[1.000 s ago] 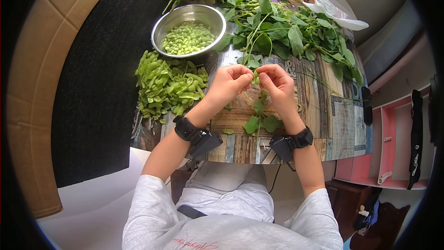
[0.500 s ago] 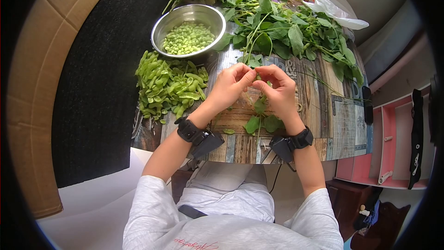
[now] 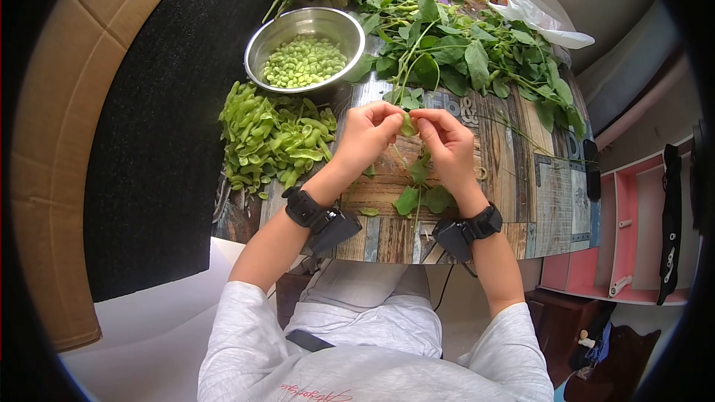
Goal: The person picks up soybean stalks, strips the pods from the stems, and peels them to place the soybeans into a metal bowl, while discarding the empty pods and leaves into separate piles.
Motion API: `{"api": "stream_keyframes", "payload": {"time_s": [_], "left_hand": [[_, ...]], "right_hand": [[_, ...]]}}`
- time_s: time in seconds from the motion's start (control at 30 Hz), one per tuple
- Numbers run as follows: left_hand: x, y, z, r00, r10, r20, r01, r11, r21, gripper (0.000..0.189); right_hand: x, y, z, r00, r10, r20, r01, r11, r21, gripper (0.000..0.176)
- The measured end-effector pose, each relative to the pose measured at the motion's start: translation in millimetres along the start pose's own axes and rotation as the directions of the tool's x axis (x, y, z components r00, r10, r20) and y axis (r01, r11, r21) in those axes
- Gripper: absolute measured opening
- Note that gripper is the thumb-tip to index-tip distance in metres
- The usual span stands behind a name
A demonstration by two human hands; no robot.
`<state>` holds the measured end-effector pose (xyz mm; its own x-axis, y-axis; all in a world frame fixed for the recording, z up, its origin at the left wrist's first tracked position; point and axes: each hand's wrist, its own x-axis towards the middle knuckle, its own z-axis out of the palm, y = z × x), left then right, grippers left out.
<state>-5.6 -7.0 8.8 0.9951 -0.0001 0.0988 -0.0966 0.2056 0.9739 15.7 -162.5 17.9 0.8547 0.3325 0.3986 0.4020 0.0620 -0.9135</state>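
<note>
A green soybean pod (image 3: 407, 126) sits between my fingertips above the table. My left hand (image 3: 368, 136) pinches it at its upper left. My right hand (image 3: 450, 141) has thumb and forefinger closed at the pod's right side. Under my hands, a leafy sprig (image 3: 418, 197) lies on the wood-patterned table (image 3: 503, 179). Left of my left hand is a heap of pods (image 3: 272, 138), several of them split. Behind that heap stands a steel bowl (image 3: 350, 67) with loose green beans (image 3: 305, 62) in it.
Leafy bean stalks (image 3: 477, 59) cover the back of the table, with a white plastic bag (image 3: 536, 18) behind them. A dark phone-like object (image 3: 590, 167) lies at the right edge. To the left stand a black panel (image 3: 164, 126) and cardboard (image 3: 56, 179). A pink shelf (image 3: 622, 216) is at right.
My fingertips have moved slightly apart, and more of the pod shows between them. The bowl, the pod heap and the stalks are where they were.
</note>
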Motion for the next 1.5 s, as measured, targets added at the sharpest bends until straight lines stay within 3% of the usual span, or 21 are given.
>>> {"api": "stream_keyframes", "payload": {"time_s": [0.07,0.2,0.27,0.3,0.37,0.4,0.47,0.5,0.6,0.67,0.73,0.8,1.03,1.13,1.2,1.23,1.3,1.43,1.5], "left_hand": [[0.7,1.0,-1.4,0.998,-0.036,-0.054,0.036,0.999,-0.002,0.013],[0.7,2.8,-0.4,0.995,-0.034,-0.096,0.038,0.999,0.036,0.014],[2.3,-3.5,-0.7,0.994,0.013,-0.11,0.001,0.992,0.127,0.014],[1.9,-3.4,-0.4,0.994,0.013,-0.111,0.001,0.992,0.127,0.014],[1.2,-3.6,0.7,0.993,0.031,-0.11,-0.012,0.985,0.173,0.014],[1.3,-4.1,0.5,0.993,0.031,-0.11,-0.012,0.985,0.172,0.014],[1.2,-5.2,-0.6,0.993,0.049,-0.104,-0.024,0.974,0.227,0.015],[1.0,-5.2,-0.6,0.993,0.048,-0.104,-0.023,0.974,0.227,0.015],[-0.2,-5.1,-0.5,0.993,0.081,-0.085,-0.05,0.947,0.316,0.015],[-0.9,-4.3,0.4,0.993,0.107,-0.052,-0.085,0.945,0.316,0.02],[-1.5,-3.8,-0.5,0.995,0.098,-0.036,-0.081,0.946,0.315,0.02],[-1.2,-3.6,-0.3,0.996,0.089,-0.017,-0.08,0.947,0.313,0.02],[-0.2,-5.3,-2.2,1.0,0.005,0.015,-0.008,0.973,0.229,0.018],[-0.5,-5.4,-0.6,1.0,0.013,0.027,-0.019,0.974,0.224,0.018],[-1.2,-4.8,0.5,0.999,0.028,0.031,-0.034,0.972,0.234,0.018],[-1.3,-3.9,0.9,0.999,0.033,0.034,-0.04,0.97,0.238,0.017],[-2.4,-1.7,1.9,0.999,0.039,0.036,-0.047,0.969,0.242,0.017],[-2.7,-1.0,2.6,0.999,0.053,0.007,-0.053,0.965,0.257,0.017],[-1.6,-1.7,0.7,0.998,0.06,-0.015,-0.054,0.965,0.256,0.017]], "right_hand": [[1.3,7.1,-1.9,0.998,-0.068,0.007,0.068,0.977,-0.201,0.013],[1.9,9.0,-1.5,0.992,-0.121,-0.033,0.114,0.98,-0.164,0.018],[2.2,6.0,-2.3,0.994,0.087,-0.067,-0.082,0.994,0.075,0.021],[3.3,2.6,-2.9,0.994,0.087,-0.066,-0.082,0.994,0.075,0.021],[6.1,-4.0,-5.4,0.916,0.397,0.05,-0.365,0.777,0.513,0.02],[6.2,-0.8,-9.0,0.916,0.398,0.05,-0.365,0.777,0.512,0.02],[5.3,8.3,-16.6,0.914,0.323,0.246,-0.406,0.709,0.577,0.017],[5.0,5.5,-15.5,0.914,0.324,0.246,-0.407,0.708,0.577,0.017],[3.5,-3.2,-10.2,0.926,0.314,0.209,-0.375,0.826,0.421,0.016],[3.0,-3.5,-7.9,0.976,0.109,0.191,-0.11,0.994,-0.003,0.019],[2.1,-2.8,-5.7,0.98,0.14,0.14,-0.144,0.989,0.019,0.02],[2.9,-3.0,-7.0,0.992,0.078,0.101,-0.055,0.975,-0.214,0.018],[2.7,-4.8,-7.5,0.997,0.053,0.057,-0.033,0.95,-0.311,0.015],[2.8,-3.9,-6.9,0.997,0.063,0.054,-0.045,0.958,-0.282,0.013],[2.4,3.5,-6.7,0.994,0.101,0.036,-0.097,0.991,-0.092,0.01],[2.7,3.4,-7.2,0.994,0.1,0.035,-0.097,0.991,-0.093,0.01],[3.2,3.3,-8.6,0.965,0.263,0.018,-0.263,0.96,0.099,0.011],[4.2,6.8,-12.8,0.961,0.275,0.024,-0.274,0.945,0.178,0.014],[6.2,12.8,-16.7,0.957,0.289,0.017,-0.271,0.874,0.404,0.015]]}}
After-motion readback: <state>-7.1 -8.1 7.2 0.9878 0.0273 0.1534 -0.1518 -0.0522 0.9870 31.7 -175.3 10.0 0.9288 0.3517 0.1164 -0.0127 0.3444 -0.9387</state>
